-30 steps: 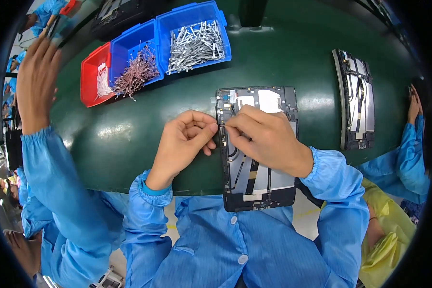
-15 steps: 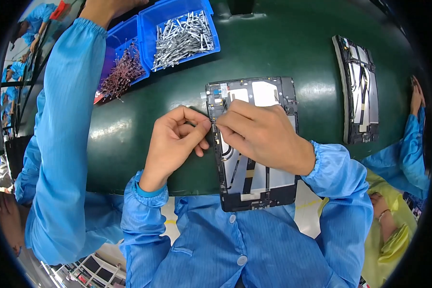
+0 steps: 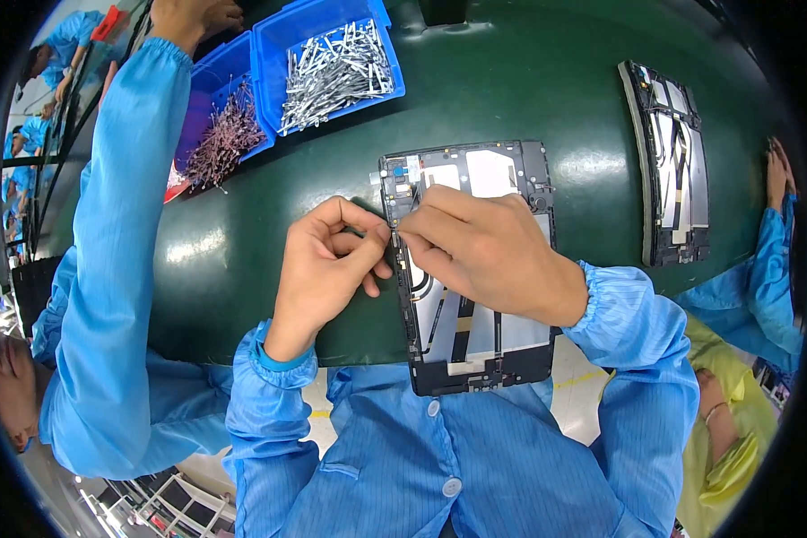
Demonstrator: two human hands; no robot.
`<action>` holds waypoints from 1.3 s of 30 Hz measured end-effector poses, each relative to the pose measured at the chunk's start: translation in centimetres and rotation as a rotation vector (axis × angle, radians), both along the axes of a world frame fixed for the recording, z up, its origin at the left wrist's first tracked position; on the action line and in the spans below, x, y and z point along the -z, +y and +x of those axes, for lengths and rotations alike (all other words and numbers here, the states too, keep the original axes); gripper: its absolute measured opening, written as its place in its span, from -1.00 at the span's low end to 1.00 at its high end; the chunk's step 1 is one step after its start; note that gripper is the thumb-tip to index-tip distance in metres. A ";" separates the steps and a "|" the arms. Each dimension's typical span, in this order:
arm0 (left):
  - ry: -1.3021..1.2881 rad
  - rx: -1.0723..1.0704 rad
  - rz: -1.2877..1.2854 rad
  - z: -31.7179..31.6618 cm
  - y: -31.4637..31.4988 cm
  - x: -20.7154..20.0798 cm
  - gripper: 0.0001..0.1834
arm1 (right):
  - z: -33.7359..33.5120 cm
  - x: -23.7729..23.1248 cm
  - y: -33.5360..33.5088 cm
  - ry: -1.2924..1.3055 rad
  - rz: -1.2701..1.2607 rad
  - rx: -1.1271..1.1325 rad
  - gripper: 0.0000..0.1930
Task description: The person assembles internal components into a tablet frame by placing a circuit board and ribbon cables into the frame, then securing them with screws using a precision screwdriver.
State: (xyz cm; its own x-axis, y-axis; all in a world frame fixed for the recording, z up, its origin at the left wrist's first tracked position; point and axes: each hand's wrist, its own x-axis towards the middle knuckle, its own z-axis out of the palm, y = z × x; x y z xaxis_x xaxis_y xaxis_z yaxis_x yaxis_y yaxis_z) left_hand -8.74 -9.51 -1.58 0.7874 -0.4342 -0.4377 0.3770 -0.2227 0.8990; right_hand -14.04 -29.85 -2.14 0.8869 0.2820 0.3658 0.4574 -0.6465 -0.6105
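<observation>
An opened tablet point(image 3: 526, 363) lies in front of me, its black frame, silvery inner plates and flat cables exposed. Its lower end juts past the near table edge. My left hand point(image 3: 325, 273) is at the tablet's upper left edge, thumb and forefinger pinched together and the other fingers curled. Just beside it, my right hand point(image 3: 489, 251) reaches over the tablet with its fingertips pinched at the same edge. Whatever sits between either set of fingertips is too small or hidden to make out. My right hand covers part of the tablet's middle.
At the back left, one blue bin point(image 3: 325, 117) holds many small silvery strips, another point(image 3: 264, 134) thin reddish wired parts point(image 3: 226, 134). More opened tablet bodies point(image 3: 677, 170) lie at right on the green table point(image 3: 547, 81). A co-worker's blue sleeve point(image 3: 121, 242) stretches along the left; other people sit right.
Both my hands keep their pinch at the tablet's edge, almost unmoved. The tablet's top and the bins appear slightly farther left. The co-worker's arm at left has moved a little left.
</observation>
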 end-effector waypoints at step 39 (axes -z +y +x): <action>-0.048 0.026 -0.147 1.0 0.9 0.6 -0.78 | 12.7 -4.6 -0.5 -0.270 -0.472 0.051 -0.90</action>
State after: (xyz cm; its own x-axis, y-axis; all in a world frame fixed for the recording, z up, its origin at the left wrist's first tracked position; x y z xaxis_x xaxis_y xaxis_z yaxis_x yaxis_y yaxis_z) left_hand -7.79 -8.66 -2.20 0.7937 -0.5110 -0.3301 0.3287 -0.0965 0.9395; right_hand -1.33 -30.36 2.46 0.7959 0.4296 0.4265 0.5185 -0.8474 -0.1142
